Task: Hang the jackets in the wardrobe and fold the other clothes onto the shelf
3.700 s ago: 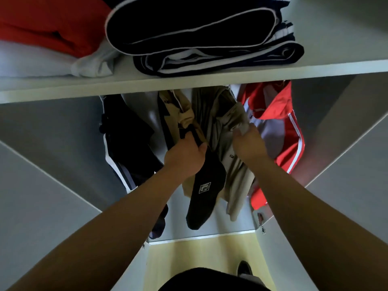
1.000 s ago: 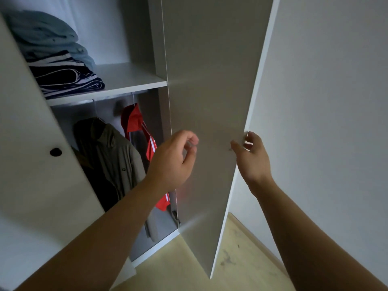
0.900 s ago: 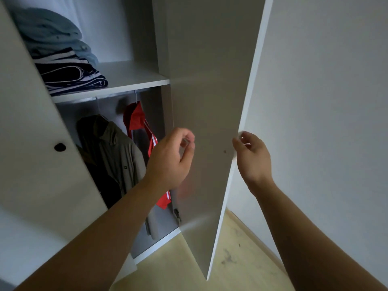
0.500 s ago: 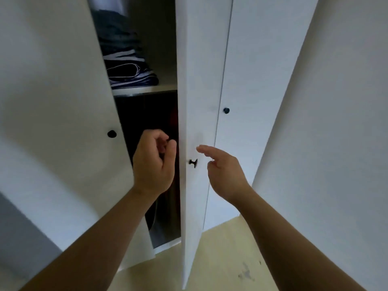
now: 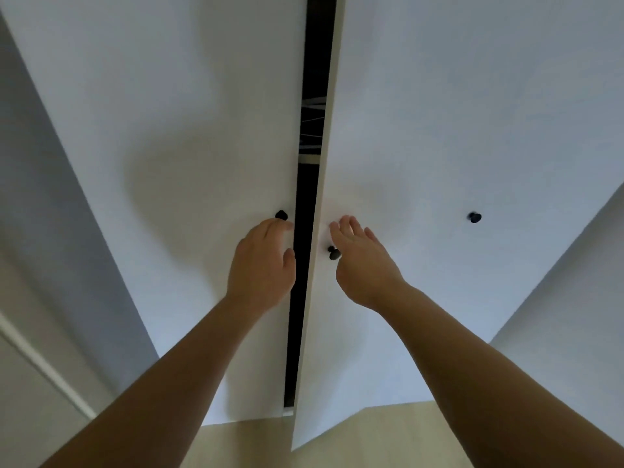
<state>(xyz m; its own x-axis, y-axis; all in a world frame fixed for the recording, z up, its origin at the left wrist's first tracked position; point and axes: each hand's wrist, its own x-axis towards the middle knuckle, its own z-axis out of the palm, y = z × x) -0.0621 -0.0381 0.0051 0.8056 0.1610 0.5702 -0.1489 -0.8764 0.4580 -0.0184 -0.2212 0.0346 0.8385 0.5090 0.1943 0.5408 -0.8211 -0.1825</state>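
Floor [image 5: 371,440] at bottom. Left hand [image 5: 261,265] flat against left door [image 5: 169,146] at its edge, fingers straight, holding nothing, tips just below left knob [image 5: 281,215]. Right hand [image 5: 363,261] on right door [image 5: 439,113], fingers straight and spread, holding nothing; right knob [image 5: 333,253] just beside thumb side. Right door ajar, narrow dark gap [image 5: 305,282] between doors. Through gap: shelf edge [image 5: 309,159], striped folded clothes [image 5: 312,130] on it. Below shelf too dark to tell.

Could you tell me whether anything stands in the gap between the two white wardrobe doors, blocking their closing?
Nothing visible does. No cloth protrudes from the dark gap; the left hand rests on the left white door, the right hand on the right white door.
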